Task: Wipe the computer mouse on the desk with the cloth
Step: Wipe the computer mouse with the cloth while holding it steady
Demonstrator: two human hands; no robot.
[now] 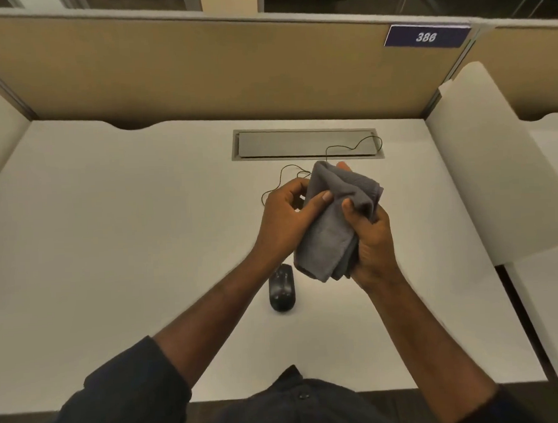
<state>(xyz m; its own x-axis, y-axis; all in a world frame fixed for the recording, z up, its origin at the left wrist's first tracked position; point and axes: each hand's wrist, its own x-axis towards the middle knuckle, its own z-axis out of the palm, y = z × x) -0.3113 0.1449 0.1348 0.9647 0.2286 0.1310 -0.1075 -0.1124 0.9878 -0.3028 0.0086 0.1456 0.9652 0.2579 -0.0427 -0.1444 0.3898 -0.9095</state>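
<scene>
A grey cloth (332,221) is bunched up in the air above the white desk (128,234). My left hand (284,220) pinches its left side with thumb and fingers. My right hand (373,242) grips its right side from below, fingertips showing over the top. A black computer mouse (281,289) lies on the desk below my left wrist, untouched, its front end partly hidden by that wrist. Its thin black cable (354,145) loops away toward the back of the desk.
A grey cable hatch (300,143) is set into the desk behind the hands. Tan partition walls (201,70) close the back and sides, with a blue number plate (426,37) at the upper right. A neighbouring desk (550,295) lies to the right.
</scene>
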